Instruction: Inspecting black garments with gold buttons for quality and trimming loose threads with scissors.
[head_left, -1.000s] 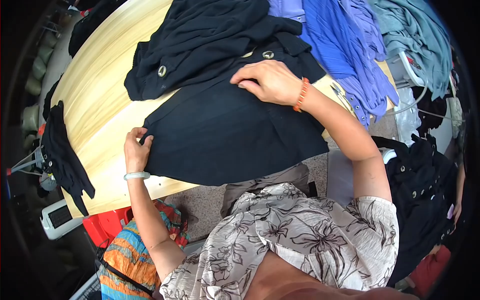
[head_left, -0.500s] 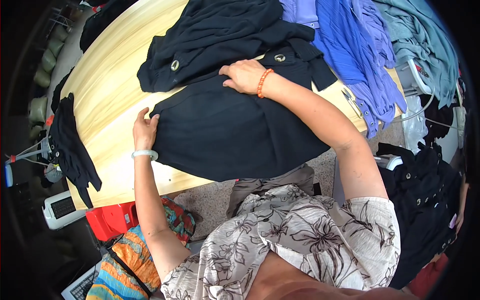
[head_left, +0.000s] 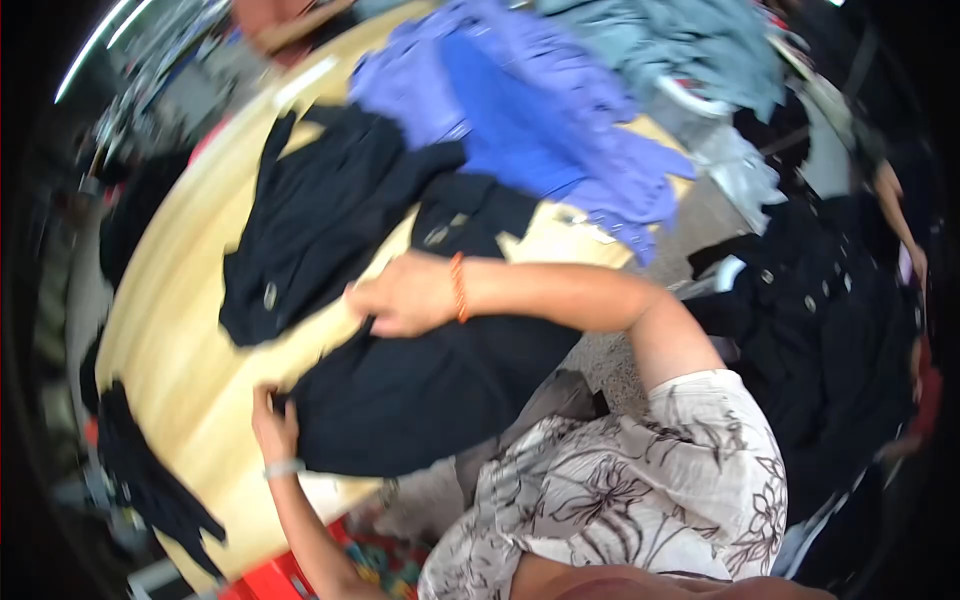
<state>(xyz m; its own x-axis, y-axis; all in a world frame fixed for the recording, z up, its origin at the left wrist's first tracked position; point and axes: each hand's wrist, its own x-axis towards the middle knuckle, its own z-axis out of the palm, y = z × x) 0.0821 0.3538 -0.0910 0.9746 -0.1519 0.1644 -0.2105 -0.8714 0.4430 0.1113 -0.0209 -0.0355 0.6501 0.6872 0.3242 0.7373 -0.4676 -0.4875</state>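
Observation:
A black garment (head_left: 420, 400) lies spread over the table edge nearest me, its near side hanging past the edge. My left hand (head_left: 276, 430), with a pale bangle at the wrist, has its thumb and fingers closed at the garment's left edge. Across its far edge reaches my right hand (head_left: 405, 295), an orange bead bracelet on the wrist, its blurred fingers bent and gripping the cloth. A second black garment (head_left: 320, 215) with a metal ring lies just beyond, a strip of bare wood between them. Part of the black cloth (head_left: 470, 215) past my right wrist also bears a ring.
Purple and blue garments (head_left: 500, 110) are heaped on the far right of the wooden table (head_left: 190, 370), with grey-green cloth (head_left: 650, 45) behind. Black clothes (head_left: 810, 330) hang at the right. Another black piece (head_left: 150, 480) drapes over the left edge. A person's arm (head_left: 305, 25) shows at the far side.
The view has swung, so the table and clothes appear shifted left and lower. Both hands stay at the black garment; a gap now shows between it and the garment beyond.

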